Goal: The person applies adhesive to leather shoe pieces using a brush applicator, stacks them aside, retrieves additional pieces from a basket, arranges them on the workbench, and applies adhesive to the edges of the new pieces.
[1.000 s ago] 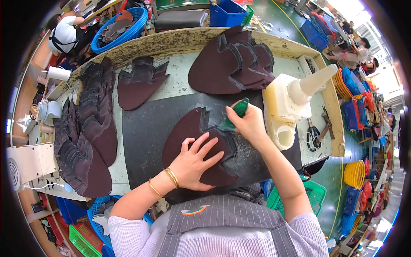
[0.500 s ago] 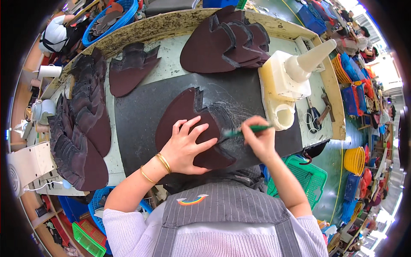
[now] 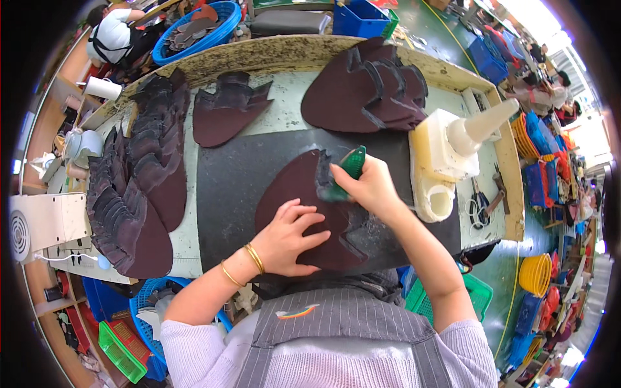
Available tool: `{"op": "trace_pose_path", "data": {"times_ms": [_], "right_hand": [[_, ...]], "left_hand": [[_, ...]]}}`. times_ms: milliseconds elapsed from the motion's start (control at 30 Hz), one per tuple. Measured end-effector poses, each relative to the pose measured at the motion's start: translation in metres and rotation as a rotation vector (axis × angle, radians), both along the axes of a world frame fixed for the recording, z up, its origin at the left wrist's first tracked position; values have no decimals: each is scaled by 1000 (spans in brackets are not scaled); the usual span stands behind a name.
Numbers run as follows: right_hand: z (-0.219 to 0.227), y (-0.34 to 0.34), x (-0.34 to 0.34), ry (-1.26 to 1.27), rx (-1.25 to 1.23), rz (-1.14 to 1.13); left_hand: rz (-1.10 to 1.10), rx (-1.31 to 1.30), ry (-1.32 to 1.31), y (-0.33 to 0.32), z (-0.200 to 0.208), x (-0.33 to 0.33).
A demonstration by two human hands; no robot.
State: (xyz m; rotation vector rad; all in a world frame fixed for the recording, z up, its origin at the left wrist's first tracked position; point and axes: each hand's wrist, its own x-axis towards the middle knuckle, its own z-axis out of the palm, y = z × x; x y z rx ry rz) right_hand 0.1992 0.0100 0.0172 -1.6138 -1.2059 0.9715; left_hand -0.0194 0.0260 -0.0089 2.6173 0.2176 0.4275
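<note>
A dark maroon leather piece with a notched edge lies on the black mat before me. My left hand rests on it, fingers spread, pressing it flat. My right hand is closed around a green brush, its upper end rising above the fist. The brush's lower end, blurred by motion, touches the notched edge near its upper part. To the right of this hand stands a white glue bottle with a long cone spout and a small round cup at its front.
Overlapping maroon pieces line the left side; another stack lies at the back, near a smaller group. Scissors and a hammer lie at the right. A raised board edges the table's far side.
My right hand has moved up and left along the notched edge, and the brush now stands more upright. My left hand stays on the leather piece. The whole view has shifted slightly.
</note>
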Motion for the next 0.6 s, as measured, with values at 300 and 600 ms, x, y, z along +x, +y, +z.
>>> {"op": "trace_pose_path", "data": {"times_ms": [300, 600], "right_hand": [[8, -27, 3, -105, -39, 183], [20, -62, -3, -201, 141, 267]], "left_hand": [[28, -63, -124, -1, -5, -5], [58, -1, -132, 5, -6, 0]]}}
